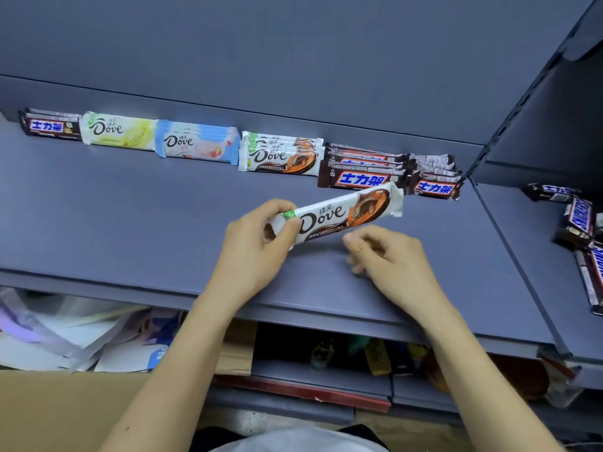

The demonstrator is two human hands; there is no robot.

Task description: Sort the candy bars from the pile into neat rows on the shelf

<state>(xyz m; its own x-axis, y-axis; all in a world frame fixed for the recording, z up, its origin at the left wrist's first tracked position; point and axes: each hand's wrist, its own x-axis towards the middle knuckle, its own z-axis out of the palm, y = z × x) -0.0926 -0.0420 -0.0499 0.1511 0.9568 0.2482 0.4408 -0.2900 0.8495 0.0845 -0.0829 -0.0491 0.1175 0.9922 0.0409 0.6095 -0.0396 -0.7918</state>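
The left hand [257, 243] had the Dove bar [339, 213] by its near end, thumb on the printed face and fingers curled behind the crimped seal. The bar was lifted clear of the shelf [130, 207], tilted, with its far end pointing up toward the row at the back. The right hand [391, 259] hung just below the bar's lower edge with its fingers loosely curled around nothing. It was a little blurred, and I could not tell whether a fingertip brushed the wrapper.

Along the back of the shelf ran the sorted row: a lone Snickers bar [50, 125], a yellow Dove stack [119, 130], a blue Dove stack [195, 143], the white-and-orange Dove stack [280, 154] that matched the held bar, and the Snickers stacks [362, 172]. The unsorted pile [577, 220] lay on the neighbouring shelf to the right.

The bar looked light and fairly stiff, with a slick wrapper. Held by one end it would likely droop or twist, and a hard squeeze might snap the chocolate. I judged a hold across the middle, on both long edges, the steadier way to lay it square on the matching stack.
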